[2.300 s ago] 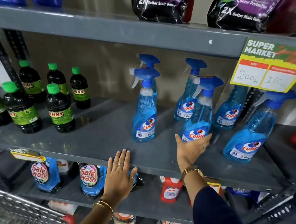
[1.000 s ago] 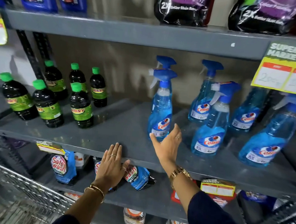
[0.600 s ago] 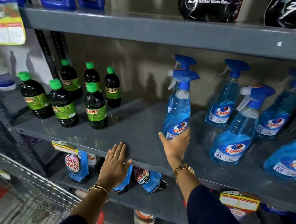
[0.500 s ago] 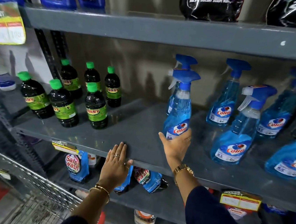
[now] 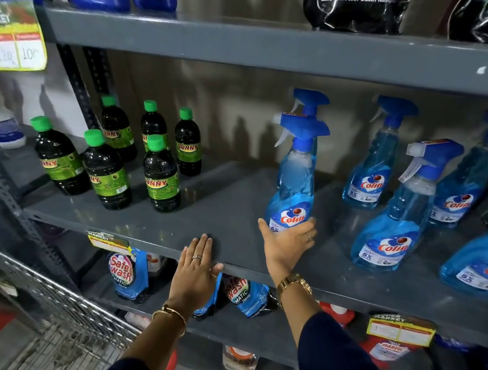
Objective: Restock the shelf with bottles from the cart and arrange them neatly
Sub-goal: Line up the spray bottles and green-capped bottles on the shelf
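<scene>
Several blue Colin spray bottles stand on the grey middle shelf (image 5: pixel 229 201). My right hand (image 5: pixel 286 243) cups the base of the front-left spray bottle (image 5: pixel 295 187), thumb on its left and fingers on its right, and the bottle stands upright. Directly behind it is a second spray bottle (image 5: pixel 310 101), mostly hidden. Further spray bottles (image 5: pixel 395 228) stand to the right. My left hand (image 5: pixel 196 270) lies flat, fingers together, on the shelf's front edge and holds nothing. Several dark Sunny bottles (image 5: pixel 162 176) with green caps stand at the shelf's left.
The wire cart (image 5: pixel 52 309) is at the lower left. Below are Safe Wash pouches (image 5: pixel 128 275) and red bottles (image 5: pixel 388 350). The upper shelf (image 5: pixel 281 47) carries blue jugs and black pouches. A yellow price tag (image 5: pixel 14 37) hangs at the left.
My right hand left a spray bottle further right, moved left and closed around the base of the front-left one. The view swung left. My left hand stayed on the shelf edge.
</scene>
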`<action>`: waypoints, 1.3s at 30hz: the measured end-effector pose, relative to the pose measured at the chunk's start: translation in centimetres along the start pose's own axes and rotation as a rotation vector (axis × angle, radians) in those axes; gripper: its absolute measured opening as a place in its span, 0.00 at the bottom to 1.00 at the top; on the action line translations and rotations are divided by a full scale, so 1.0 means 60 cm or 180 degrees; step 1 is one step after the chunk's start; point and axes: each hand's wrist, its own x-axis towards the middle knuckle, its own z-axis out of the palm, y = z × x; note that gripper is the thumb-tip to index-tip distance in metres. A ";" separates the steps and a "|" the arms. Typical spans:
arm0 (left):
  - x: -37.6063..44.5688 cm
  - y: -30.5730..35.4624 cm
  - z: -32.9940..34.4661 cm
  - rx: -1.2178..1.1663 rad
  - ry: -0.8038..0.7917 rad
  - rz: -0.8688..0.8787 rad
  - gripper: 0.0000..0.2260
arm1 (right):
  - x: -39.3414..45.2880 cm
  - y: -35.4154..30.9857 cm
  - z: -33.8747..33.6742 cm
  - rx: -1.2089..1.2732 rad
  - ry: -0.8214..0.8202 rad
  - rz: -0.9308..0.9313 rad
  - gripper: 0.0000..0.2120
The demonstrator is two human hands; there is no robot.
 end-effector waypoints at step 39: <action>0.042 -0.253 -0.079 -0.0319 0.0299 -0.1008 0.56 | -0.113 -0.156 0.300 0.0906 -0.2505 -0.0446 0.33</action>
